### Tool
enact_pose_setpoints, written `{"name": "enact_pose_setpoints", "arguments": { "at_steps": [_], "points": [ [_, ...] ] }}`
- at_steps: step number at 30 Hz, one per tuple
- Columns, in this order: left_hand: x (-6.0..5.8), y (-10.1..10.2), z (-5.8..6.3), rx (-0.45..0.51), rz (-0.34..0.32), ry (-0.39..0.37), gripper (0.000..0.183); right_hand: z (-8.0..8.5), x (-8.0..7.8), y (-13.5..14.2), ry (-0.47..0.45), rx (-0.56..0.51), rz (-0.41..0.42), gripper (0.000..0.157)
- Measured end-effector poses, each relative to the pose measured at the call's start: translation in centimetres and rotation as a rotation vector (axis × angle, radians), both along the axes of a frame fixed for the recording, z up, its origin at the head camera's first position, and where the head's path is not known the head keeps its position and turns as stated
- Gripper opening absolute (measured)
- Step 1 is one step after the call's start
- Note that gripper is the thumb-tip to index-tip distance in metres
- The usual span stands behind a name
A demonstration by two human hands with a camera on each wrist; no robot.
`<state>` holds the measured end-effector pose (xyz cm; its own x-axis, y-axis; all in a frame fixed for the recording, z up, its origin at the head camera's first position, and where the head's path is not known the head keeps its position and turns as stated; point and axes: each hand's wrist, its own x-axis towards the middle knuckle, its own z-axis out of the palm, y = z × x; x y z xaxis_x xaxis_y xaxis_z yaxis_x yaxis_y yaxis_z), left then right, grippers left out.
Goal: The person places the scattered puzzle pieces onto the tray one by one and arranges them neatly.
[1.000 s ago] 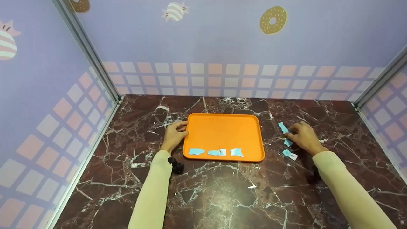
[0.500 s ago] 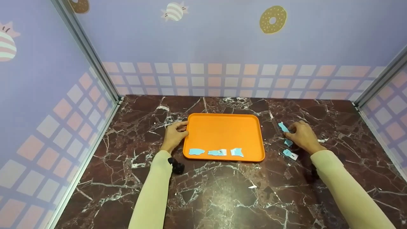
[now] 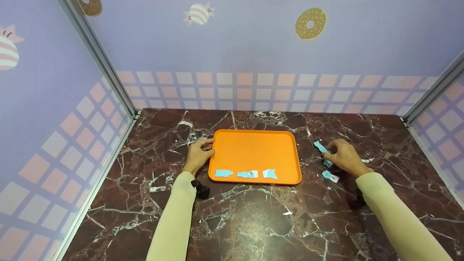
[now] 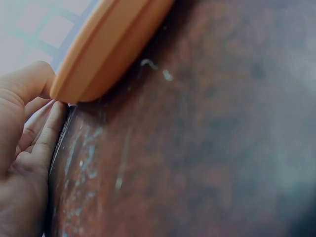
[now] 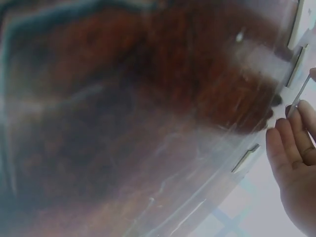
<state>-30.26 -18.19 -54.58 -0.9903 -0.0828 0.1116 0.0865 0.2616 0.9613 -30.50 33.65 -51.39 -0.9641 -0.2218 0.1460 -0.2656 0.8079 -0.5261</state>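
My left hand (image 3: 198, 155) grips the left rim of an orange tray (image 3: 253, 152). In the left wrist view, thumb and fingers meet at the tray's edge (image 4: 94, 59). Three torn light-blue paper pieces lie in a row along the tray's near side: left (image 3: 224, 173), middle (image 3: 247, 174) and right (image 3: 269, 174). Right of the tray, my right hand (image 3: 346, 156) pinches a torn blue paper strip (image 3: 320, 146), partly hidden by the fingers. In the right wrist view the strip (image 5: 300, 94) shows edge-on as a thin line between thumb and fingers.
Below the right hand lie another blue paper piece (image 3: 328, 163) and a blue-and-white one (image 3: 330, 176). A tiny white scrap (image 3: 287, 212) lies on the dark marbled table (image 3: 232, 224). Patterned panels (image 3: 232, 47) wall the back and sides.
The paper strip in my right hand has shifted slightly left, toward the tray, and turned a little. My left hand and the tray stay put.
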Motion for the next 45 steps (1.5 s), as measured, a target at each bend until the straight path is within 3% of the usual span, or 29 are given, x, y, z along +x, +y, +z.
{"name": "enact_pose_setpoints", "arguments": {
  "at_steps": [13,26,45],
  "points": [
    [-0.1,0.0,0.0,0.006,-0.006,0.006,0.046,0.8,0.5,-1.6,0.118,-0.033,0.098,0.028],
    [0.0,0.0,0.1,0.008,-0.015,0.001,0.047,2.2,0.8,-5.3,0.205,-0.075,0.22,0.026],
    [0.2,-0.1,0.2,0.012,-0.021,0.017,0.047,2.7,1.8,-9.5,0.265,-0.057,0.403,0.027]
  ]
}}
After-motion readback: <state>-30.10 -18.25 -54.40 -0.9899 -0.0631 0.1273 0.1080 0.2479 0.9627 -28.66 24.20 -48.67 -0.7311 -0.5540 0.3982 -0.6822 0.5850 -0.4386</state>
